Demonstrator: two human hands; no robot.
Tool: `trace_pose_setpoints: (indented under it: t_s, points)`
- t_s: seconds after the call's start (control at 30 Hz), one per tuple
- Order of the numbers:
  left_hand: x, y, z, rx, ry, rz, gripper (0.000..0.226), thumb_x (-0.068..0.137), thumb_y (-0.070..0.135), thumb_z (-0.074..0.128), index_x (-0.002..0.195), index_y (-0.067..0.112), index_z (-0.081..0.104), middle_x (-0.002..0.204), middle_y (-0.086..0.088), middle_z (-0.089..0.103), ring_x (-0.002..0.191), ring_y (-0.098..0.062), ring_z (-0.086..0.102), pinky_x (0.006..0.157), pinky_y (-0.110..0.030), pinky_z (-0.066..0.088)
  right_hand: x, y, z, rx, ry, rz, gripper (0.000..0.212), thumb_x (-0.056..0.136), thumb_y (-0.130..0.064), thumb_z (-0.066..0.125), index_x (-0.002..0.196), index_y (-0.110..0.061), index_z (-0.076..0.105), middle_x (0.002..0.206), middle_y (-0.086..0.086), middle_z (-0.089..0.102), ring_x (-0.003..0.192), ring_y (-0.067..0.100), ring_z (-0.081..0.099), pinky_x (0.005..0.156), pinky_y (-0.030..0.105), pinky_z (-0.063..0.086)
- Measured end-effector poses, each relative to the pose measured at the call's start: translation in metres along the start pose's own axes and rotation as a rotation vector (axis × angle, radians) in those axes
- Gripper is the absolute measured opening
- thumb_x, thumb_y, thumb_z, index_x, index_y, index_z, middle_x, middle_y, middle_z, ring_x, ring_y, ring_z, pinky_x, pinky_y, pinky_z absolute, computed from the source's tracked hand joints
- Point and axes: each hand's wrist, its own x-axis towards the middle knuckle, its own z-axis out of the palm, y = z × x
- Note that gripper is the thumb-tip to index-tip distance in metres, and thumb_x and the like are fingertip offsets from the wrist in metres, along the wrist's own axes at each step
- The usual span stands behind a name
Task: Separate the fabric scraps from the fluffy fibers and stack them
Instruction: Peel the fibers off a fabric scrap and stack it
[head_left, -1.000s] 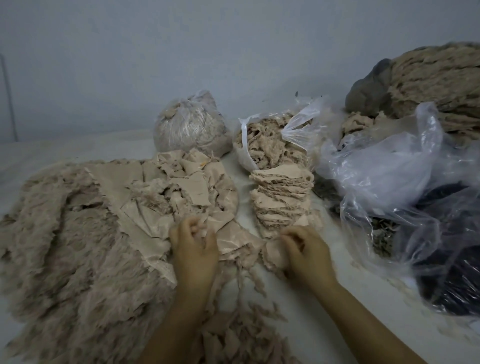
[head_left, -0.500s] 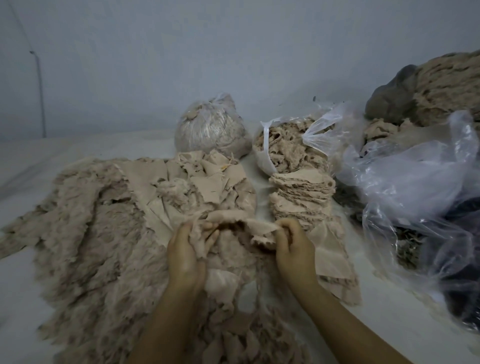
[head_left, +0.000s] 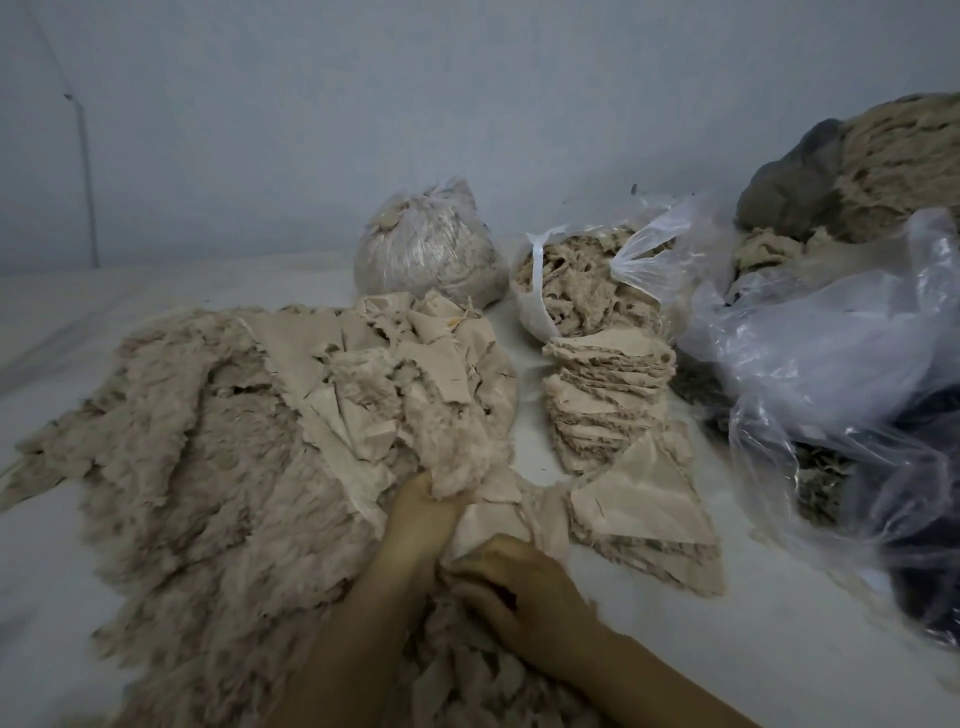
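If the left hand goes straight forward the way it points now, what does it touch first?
Probably the fluffy tuft that the left hand already grips, then the mixed scrap pile behind it; depth is unclear.

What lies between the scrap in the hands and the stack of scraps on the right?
Nothing visible blocks it. Both the left hand and right hand grip the fabric scrap; only a strip of bare white table separates it from the stack.

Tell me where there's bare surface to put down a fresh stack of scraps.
Bare white surface lies near right, between the right hand and the clear plastic bags. More lies far left, behind the fluffy pile. The strip between that pile and the scrap stack is narrow and crowded.
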Motion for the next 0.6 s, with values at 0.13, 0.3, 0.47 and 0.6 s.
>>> trace_pose_setpoints:
  t_s: [0.13, 0.3, 0.47, 0.6]
  points:
    - [0.003, 0.010, -0.001, -0.431, -0.042, -0.146, 0.023, 0.090, -0.008, 0.049, 0.100, 0.006, 0.065, 0.082, -0.012, 0.073, 0.069, -0.021, 0.071, 0.052, -0.029, 0.058, 0.003, 0.003, -0.015, 0.189, 0.245, 0.294, 0.033, 0.094, -0.039, 0.051, 0.075, -0.014, 0.061, 0.070, -0.003, 0.059, 0.067, 0.011, 0.054, 0.065, 0.026, 0.045]
    - [0.007, 0.011, -0.004, -0.691, -0.210, -0.356, 0.026, 0.096, 0.006, 0.039, 0.091, -0.003, 0.063, 0.090, -0.021, 0.063, 0.074, -0.029, 0.066, 0.064, -0.034, 0.058, 0.015, 0.011, -0.026, 0.787, 0.341, 0.866, 0.039, 0.092, -0.040, 0.056, 0.067, -0.012, 0.045, 0.058, 0.005, 0.045, 0.049, 0.016, 0.046, 0.045, 0.026, 0.040]
    - [0.007, 0.013, -0.006, -0.790, -0.391, -0.490, 0.066, 0.094, 0.051, 0.039, 0.086, -0.006, 0.072, 0.090, -0.024, 0.069, 0.080, -0.035, 0.070, 0.072, -0.042, 0.059, 0.020, 0.008, -0.021, 0.820, 0.247, 0.851, 0.031, 0.090, -0.033, 0.063, 0.120, -0.026, 0.055, 0.088, 0.003, 0.061, 0.066, 0.009, 0.061, 0.057, 0.021, 0.050]
    - [0.005, 0.018, -0.009, -0.764, -0.490, -0.386, 0.091, 0.076, 0.071, 0.052, 0.131, 0.000, 0.053, 0.135, -0.027, 0.049, 0.128, -0.039, 0.046, 0.113, -0.051, 0.029, 0.024, 0.009, -0.028, 0.682, 0.186, 0.605, 0.039, 0.077, -0.021, 0.078, 0.113, -0.028, 0.064, 0.096, 0.004, 0.052, 0.082, 0.015, 0.054, 0.074, 0.018, 0.047]
